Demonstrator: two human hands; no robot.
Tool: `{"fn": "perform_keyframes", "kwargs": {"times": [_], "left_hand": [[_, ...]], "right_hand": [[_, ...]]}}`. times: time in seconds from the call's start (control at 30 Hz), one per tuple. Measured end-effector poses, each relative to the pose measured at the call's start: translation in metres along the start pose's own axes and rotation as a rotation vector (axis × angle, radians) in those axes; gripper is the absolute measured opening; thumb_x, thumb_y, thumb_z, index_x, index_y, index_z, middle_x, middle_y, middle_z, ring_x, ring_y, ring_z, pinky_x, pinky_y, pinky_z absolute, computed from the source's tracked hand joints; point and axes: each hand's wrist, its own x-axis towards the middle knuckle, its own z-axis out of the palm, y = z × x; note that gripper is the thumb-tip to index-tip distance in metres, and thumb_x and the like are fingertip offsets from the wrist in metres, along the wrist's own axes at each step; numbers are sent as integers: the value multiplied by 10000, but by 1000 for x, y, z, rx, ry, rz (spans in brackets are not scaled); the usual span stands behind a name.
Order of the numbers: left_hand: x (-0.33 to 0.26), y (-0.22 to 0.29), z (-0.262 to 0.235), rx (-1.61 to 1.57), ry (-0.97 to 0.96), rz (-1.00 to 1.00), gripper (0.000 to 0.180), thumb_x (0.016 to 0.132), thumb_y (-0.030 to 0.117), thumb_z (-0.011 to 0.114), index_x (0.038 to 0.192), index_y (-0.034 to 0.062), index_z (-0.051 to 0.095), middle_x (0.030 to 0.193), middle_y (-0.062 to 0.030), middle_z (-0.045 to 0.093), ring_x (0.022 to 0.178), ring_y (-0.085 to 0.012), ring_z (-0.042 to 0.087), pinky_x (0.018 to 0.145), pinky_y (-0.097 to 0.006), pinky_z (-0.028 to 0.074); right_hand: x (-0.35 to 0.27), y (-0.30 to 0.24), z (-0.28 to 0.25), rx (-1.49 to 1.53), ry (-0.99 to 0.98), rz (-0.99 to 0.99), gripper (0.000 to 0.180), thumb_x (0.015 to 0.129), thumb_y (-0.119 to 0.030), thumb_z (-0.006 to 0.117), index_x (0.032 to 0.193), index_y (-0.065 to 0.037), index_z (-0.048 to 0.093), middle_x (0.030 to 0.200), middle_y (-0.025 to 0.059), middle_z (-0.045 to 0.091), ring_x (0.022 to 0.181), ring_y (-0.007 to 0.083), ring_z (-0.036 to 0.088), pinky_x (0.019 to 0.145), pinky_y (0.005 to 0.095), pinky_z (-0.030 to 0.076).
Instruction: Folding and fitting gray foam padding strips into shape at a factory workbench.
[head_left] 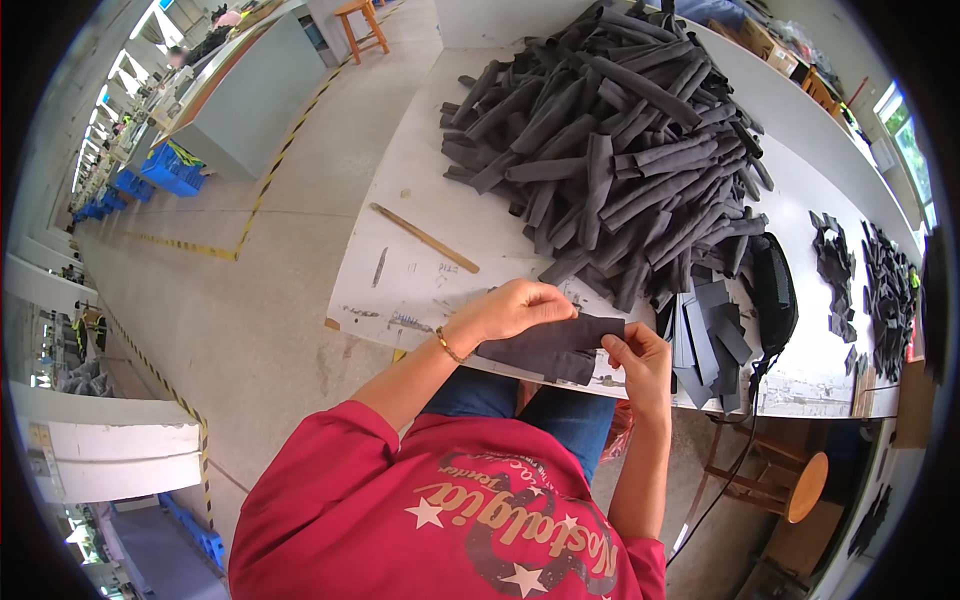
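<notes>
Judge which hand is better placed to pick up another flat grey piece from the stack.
Right, probably. The right hand pinches the dark fabric piece right beside the flat grey stack; the left hand sits farther from it.

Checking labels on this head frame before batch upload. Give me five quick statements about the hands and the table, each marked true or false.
1. Both hands hold one dark grey fabric piece at the table's near edge. True: the left hand rests on top of it and the right hand pinches its right end.
2. The big pile of rolled dark strips lies on the floor. False: it lies on the white table.
3. A thin wooden stick lies on the table, left of the pile. True.
4. The left wrist is bare. False: it wears a thin bracelet.
5. The flat grey cut pieces sit left of the hands. False: they lie to their right.
</notes>
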Motion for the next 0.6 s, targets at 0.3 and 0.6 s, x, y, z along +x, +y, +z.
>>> {"fn": "perform_keyframes", "kwargs": {"times": [0.3,0.6], "left_hand": [[-2,-8,-6,361,166,156,289,937,278,639,986,-5,671,784,-9,667,609,-108,602,573,-273,470],[-81,-60,-22,-107,310,-271,235,896,183,693,1003,-25,678,776,-20,653,646,-90,620,578,-225,484]], "right_hand": [[-11,26,3,264,125,54,124,876,-74,675,790,-27,600,647,9,555,548,73,479,519,210,364],[-55,77,28,162,258,173,192,856,-91,721,930,-26,556,668,6,551,517,76,495,482,207,379]]}}
